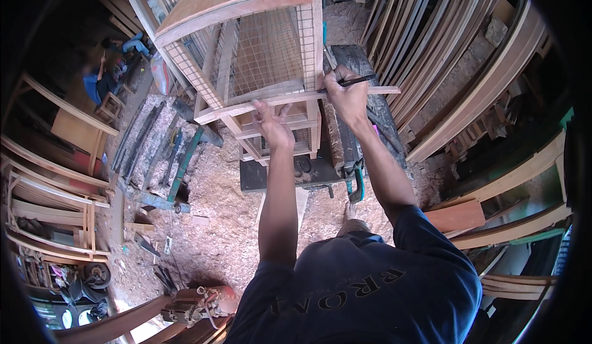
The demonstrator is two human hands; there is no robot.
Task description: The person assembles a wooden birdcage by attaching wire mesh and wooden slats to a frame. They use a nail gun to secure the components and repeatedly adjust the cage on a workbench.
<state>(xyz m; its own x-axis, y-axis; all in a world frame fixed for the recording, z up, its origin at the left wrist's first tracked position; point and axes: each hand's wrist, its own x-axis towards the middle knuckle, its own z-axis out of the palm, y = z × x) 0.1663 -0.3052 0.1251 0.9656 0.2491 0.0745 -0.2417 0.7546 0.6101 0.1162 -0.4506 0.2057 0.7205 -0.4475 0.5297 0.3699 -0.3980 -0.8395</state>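
Marking a slat held across a mesh-sided wooden cage

The wooden cage (246,54) stands ahead on a dark workbench (290,174) (sawdust all around). A thin wooden slat (296,99) lies across its front, long axis left to right. The left hand (271,125) presses it there, fingers closed over it; the right hand (346,97), nearer its right end, pinches a pencil (356,81) against it.

1. Wire-mesh wooden cage (259,48): 1.
2. Loose wooden slat (296,100) held across the cage: 1.
3. Pencil (357,80): 1.
4. Hands at work: 2, left hand (271,125) and right hand (346,97).
5. Dark tabletop (277,174) under the cage: 1.
6. Other people, far left (108,66): 2.
7. Small wooden stool (111,106): 1.
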